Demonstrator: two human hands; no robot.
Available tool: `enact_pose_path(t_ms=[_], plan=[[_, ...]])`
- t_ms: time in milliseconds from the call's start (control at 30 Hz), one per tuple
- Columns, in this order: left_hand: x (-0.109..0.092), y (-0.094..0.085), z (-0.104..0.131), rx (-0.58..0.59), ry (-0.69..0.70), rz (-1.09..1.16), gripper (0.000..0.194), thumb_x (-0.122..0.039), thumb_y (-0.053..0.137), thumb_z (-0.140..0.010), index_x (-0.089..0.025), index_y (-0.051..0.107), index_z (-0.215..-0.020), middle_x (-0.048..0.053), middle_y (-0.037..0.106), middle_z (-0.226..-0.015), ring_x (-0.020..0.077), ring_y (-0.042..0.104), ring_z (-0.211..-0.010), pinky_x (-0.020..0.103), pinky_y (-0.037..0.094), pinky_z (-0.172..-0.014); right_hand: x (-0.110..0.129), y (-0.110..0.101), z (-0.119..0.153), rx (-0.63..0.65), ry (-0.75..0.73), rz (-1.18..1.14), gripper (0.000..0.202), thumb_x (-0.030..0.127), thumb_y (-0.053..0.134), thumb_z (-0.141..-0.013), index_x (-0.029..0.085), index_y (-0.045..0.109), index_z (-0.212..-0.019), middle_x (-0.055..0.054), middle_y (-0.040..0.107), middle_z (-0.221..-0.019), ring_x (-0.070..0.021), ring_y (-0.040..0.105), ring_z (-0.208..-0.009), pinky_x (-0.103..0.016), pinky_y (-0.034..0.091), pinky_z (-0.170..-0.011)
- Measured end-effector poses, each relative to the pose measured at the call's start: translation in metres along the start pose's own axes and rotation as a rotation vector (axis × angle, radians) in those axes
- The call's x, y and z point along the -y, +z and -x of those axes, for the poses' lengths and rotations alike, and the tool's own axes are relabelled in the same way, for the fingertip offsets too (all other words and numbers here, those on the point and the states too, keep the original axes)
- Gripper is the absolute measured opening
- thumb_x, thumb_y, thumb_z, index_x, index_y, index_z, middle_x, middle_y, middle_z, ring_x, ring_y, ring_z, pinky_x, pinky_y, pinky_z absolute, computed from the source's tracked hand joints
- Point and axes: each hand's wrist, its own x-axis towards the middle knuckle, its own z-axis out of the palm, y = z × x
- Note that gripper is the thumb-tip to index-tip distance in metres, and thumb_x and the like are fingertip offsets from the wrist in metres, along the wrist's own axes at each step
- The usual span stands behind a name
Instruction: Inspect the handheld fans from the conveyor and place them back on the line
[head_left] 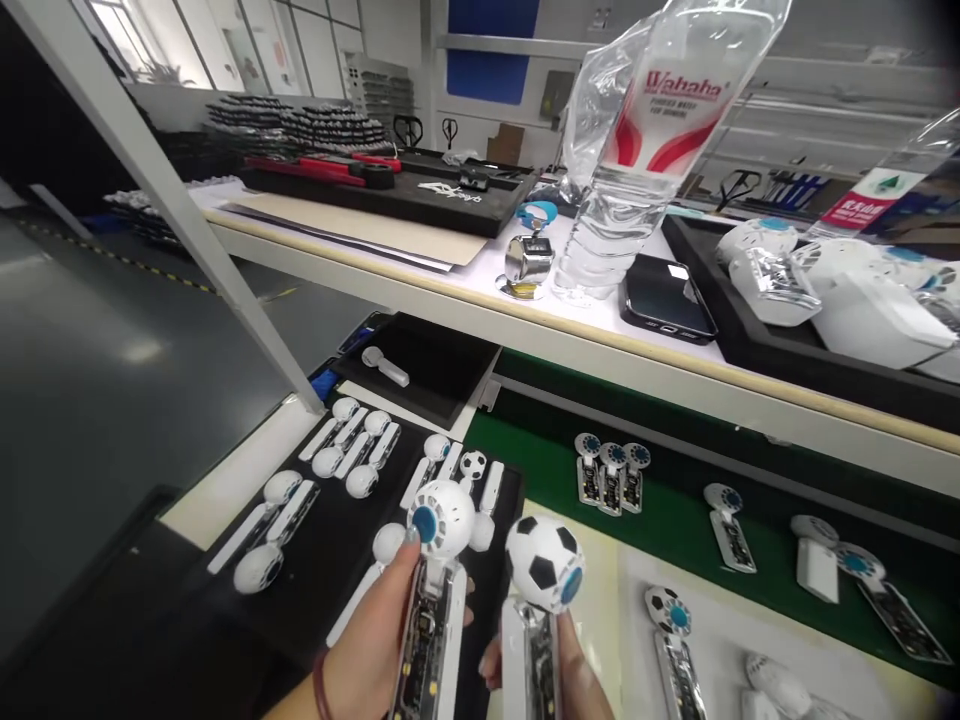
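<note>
My left hand (375, 625) is closed around a white ball-headed handheld fan (446, 518), with the thumb by its blue centre. The fan's handle is uncovered and shows a circuit board. My right hand (577, 670) grips a soccer-ball handheld fan (544, 560) from behind, its head tilted with the blue centre facing right. Board parts show in that handle too. The two fans stand upright side by side, apart from each other. Behind them, a black foam tray (337, 550) carries several white ball-headed fans and handle covers.
Above the bench runs a shelf (450, 290) holding a water bottle (630, 170), a phone (667, 298) and a tray of white parts (694, 270). More opened fans (611, 475) lie on the green mat (517, 400). A metal post (202, 220) stands at left.
</note>
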Motion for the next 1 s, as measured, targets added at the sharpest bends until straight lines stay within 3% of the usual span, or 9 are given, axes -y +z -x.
enact_pose_path(t_ms=[67, 133, 267, 400, 533, 600, 700, 833, 1000], plan=[[0.004, -0.006, 0.0, -0.112, 0.057, -0.048, 0.054, -0.06, 0.052, -0.071, -0.012, 0.06, -0.095, 0.007, 0.066, -0.067, 0.0212, 0.062, -0.062, 0.029, 0.047, -0.053, 0.001, 0.001, -0.004, 0.06, 0.067, 0.011, 0.075, 0.086, 0.034, -0.055, 0.021, 0.062, -0.078, -0.01, 0.063, -0.056, -0.023, 0.057, -0.049, -0.036, 0.045, -0.05], [0.006, -0.011, 0.001, -0.136, 0.119, -0.078, 0.048, -0.058, 0.054, -0.071, -0.014, 0.06, -0.087, 0.005, 0.065, -0.064, 0.0175, 0.06, -0.056, 0.027, 0.047, -0.051, 0.0, 0.002, -0.009, 0.052, 0.108, 0.029, 0.076, 0.089, 0.034, -0.051, 0.021, 0.062, -0.068, -0.008, 0.061, -0.051, -0.0214, 0.053, -0.043, -0.035, 0.042, -0.044], [0.008, -0.015, 0.007, -0.131, 0.124, -0.107, 0.044, -0.058, 0.053, -0.072, -0.014, 0.058, -0.072, 0.003, 0.061, -0.057, 0.0133, 0.056, -0.049, 0.024, 0.046, -0.05, -0.005, 0.005, -0.008, -0.121, 0.089, 0.07, 0.065, 0.079, 0.043, -0.061, 0.022, 0.063, -0.085, -0.005, 0.063, -0.057, -0.0226, 0.057, -0.051, -0.036, 0.047, -0.05], [0.003, -0.019, 0.015, -0.087, 0.042, -0.002, 0.046, -0.058, 0.051, -0.074, -0.015, 0.06, -0.086, 0.005, 0.065, -0.065, 0.0186, 0.062, -0.062, 0.029, 0.05, -0.058, -0.003, 0.02, 0.003, -0.223, 0.048, 0.077, 0.056, 0.065, 0.046, -0.073, 0.025, 0.051, -0.113, -0.005, 0.067, -0.084, -0.023, 0.061, -0.069, -0.035, 0.049, -0.061], [-0.009, -0.032, 0.022, 0.113, -0.064, 0.146, 0.041, -0.048, 0.048, -0.079, -0.017, 0.058, -0.104, 0.007, 0.068, -0.087, 0.0236, 0.063, -0.083, 0.036, 0.051, -0.073, 0.008, 0.043, 0.004, -0.082, 0.05, -0.012, 0.059, 0.044, 0.056, -0.073, 0.03, 0.035, -0.127, -0.004, 0.059, -0.113, -0.0232, 0.059, -0.089, -0.034, 0.049, -0.069], [-0.016, -0.042, 0.026, 0.141, -0.068, 0.157, 0.034, -0.033, 0.051, -0.08, -0.018, 0.056, -0.111, 0.006, 0.068, -0.096, 0.0228, 0.062, -0.09, 0.035, 0.049, -0.08, 0.013, 0.052, 0.002, -0.003, 0.091, -0.033, 0.06, 0.037, 0.054, -0.07, 0.027, 0.036, -0.126, -0.005, 0.059, -0.113, -0.0238, 0.059, -0.092, -0.034, 0.048, -0.071], [-0.025, -0.055, 0.032, 0.126, 0.054, 0.045, 0.035, -0.02, 0.053, -0.079, -0.02, 0.055, -0.114, 0.004, 0.065, -0.107, 0.0221, 0.059, -0.099, 0.033, 0.048, -0.085, 0.018, 0.062, -0.002, 0.018, 0.149, -0.063, 0.059, 0.034, 0.049, -0.068, 0.023, 0.038, -0.125, -0.006, 0.061, -0.108, -0.0244, 0.059, -0.091, -0.036, 0.048, -0.073], [-0.039, -0.061, 0.041, 0.081, 0.195, -0.125, 0.038, -0.03, 0.055, -0.08, -0.025, 0.054, -0.117, 0.004, 0.061, -0.117, 0.0247, 0.058, -0.102, 0.033, 0.05, -0.08, 0.027, 0.078, -0.009, 0.103, 0.165, -0.091, 0.048, 0.035, 0.047, -0.071, 0.023, 0.044, -0.117, -0.005, 0.063, -0.101, -0.0232, 0.059, -0.088, -0.036, 0.047, -0.074], [-0.054, -0.057, 0.05, 0.12, 0.256, -0.218, 0.044, -0.033, 0.059, -0.077, -0.029, 0.052, -0.119, 0.003, 0.061, -0.115, 0.0252, 0.058, -0.101, 0.032, 0.05, -0.079, 0.031, 0.096, -0.016, 0.147, 0.174, -0.08, 0.027, 0.035, 0.042, -0.075, 0.02, 0.055, -0.093, -0.004, 0.064, -0.08, -0.0224, 0.06, -0.08, -0.037, 0.048, -0.074]])
